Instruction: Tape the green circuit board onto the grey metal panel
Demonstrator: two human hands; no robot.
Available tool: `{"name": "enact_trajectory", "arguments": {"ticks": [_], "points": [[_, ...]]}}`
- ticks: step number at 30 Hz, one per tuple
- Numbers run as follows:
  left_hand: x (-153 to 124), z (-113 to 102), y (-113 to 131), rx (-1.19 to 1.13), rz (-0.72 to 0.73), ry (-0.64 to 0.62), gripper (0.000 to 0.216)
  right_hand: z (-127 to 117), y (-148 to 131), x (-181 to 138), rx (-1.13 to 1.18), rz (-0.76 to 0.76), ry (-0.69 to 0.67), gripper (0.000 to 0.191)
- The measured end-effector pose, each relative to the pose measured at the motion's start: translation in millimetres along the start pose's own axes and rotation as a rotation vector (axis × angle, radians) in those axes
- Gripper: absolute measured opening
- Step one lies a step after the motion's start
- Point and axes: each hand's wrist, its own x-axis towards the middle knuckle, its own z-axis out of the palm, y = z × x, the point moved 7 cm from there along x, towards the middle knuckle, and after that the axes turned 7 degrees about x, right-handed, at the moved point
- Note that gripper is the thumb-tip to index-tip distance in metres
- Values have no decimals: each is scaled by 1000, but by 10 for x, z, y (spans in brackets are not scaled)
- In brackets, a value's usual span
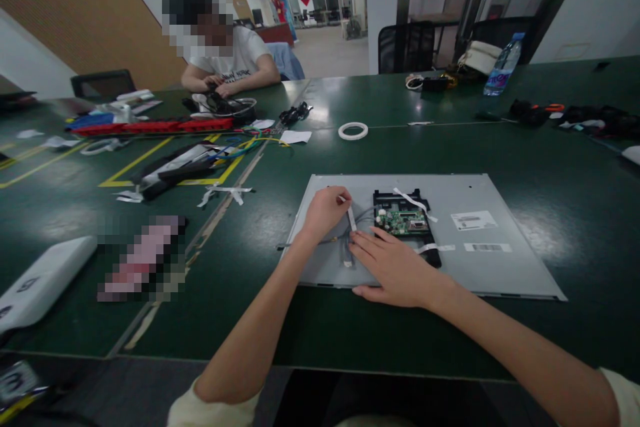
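Observation:
A grey metal panel [470,193] lies flat on the green table in front of me. On it sits a black bracket [434,255] with a green circuit board [397,222], fixed down by strips of white tape [416,202]. My left hand [327,211] pinches the upper end of another strip of white tape [351,218] over the grey cables [367,210] left of the board. Flat on the panel, my right hand [395,267] has its fingers stretched out, fingertips at the lower end of that strip. Two white labels [474,221] are stuck on the panel's right side.
A roll of white tape [353,131] lies beyond the panel. To the left are a blurred pink object [145,257], a white device [47,280] and wired parts [175,167]. A water bottle [503,67] stands far right. Across the table sits a person [230,57] handling black cables.

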Motion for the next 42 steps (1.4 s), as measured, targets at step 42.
{"name": "enact_trajectory", "arguments": {"ticks": [42], "points": [[-35, 76, -74, 135, 191, -94, 72, 42, -6, -19, 8, 17, -3, 70]]}}
